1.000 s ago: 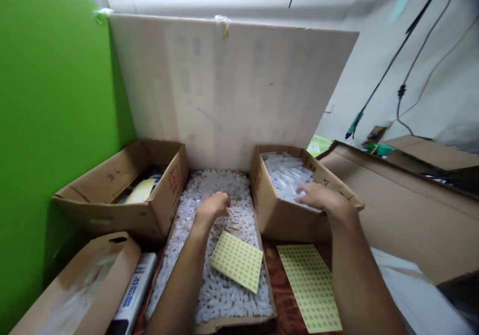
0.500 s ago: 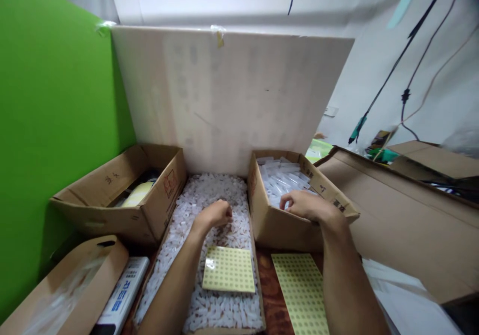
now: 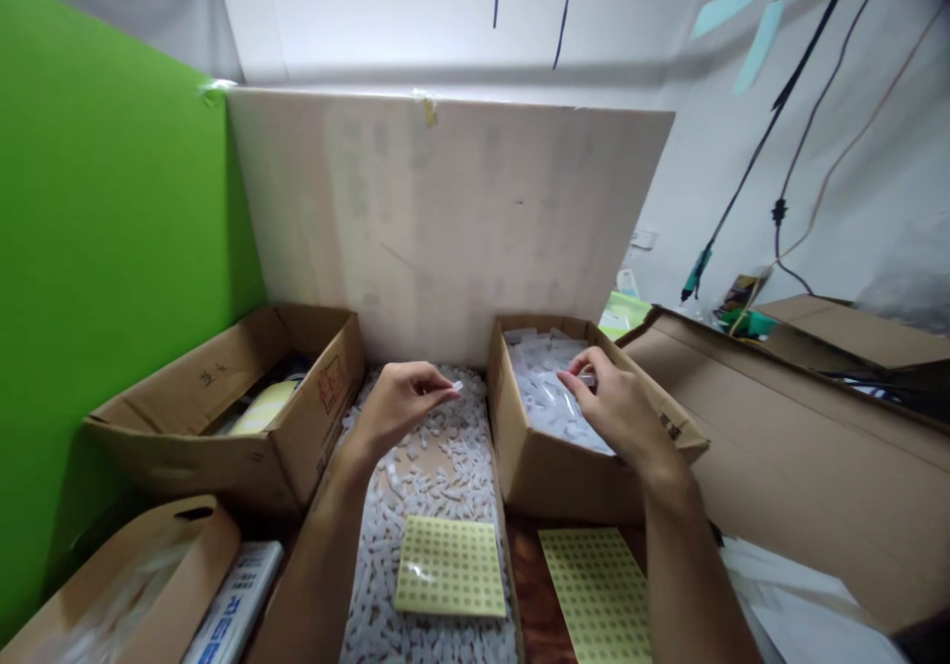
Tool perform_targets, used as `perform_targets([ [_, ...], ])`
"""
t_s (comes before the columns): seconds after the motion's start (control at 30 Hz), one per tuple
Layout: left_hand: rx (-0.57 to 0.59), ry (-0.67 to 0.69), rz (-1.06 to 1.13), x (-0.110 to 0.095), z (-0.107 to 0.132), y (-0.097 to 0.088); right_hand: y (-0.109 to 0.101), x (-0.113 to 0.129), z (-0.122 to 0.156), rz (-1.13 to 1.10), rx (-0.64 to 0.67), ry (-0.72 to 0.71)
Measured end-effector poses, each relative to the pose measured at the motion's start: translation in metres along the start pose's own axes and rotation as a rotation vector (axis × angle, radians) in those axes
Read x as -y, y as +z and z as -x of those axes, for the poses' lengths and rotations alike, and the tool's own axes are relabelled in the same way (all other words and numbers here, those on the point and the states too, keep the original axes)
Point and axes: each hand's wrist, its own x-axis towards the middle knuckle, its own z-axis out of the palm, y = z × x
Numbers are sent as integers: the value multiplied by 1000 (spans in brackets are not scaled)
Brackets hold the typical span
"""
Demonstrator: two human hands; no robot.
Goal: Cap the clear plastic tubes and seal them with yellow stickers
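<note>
My left hand [image 3: 405, 402] pinches one small white plastic piece [image 3: 457, 386] between thumb and fingertips, above a shallow cardboard tray of similar white pieces [image 3: 423, 496]. My right hand [image 3: 613, 402] is closed on a clear plastic tube [image 3: 589, 379], over the right cardboard box [image 3: 571, 476]. Inside that box lie many translucent tubes [image 3: 545, 387]. A yellow sheet of round stickers [image 3: 450, 565] rests on the pieces in the tray. Another yellow sticker sheet [image 3: 598, 585] lies on the table under my right forearm.
At left stands an open cardboard box [image 3: 289, 456] holding a yellow roll. Before it are a tan container [image 3: 185, 565] and a white-blue carton [image 3: 237, 595]. A pale board [image 3: 445, 219] rises behind; a green panel [image 3: 111, 229] borders the left. White papers [image 3: 802, 585] lie at right.
My left hand has risen out of the tray with a white piece in its fingers. My right hand has lifted from the tubes, holding one. The camera view has tilted up slightly.
</note>
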Motion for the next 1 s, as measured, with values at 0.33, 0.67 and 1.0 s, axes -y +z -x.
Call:
perform_targets([
  [0.33, -67, 384, -160, -35, 9, -12, 6, 51, 20, -585, -104, -560],
  [0.67, 48, 504, -688, -54, 19, -17, 16, 54, 29, -431, -162, -688],
  [1.0, -88, 607, -598, -51, 16, -7, 18, 61, 30, -510, -223, -682],
])
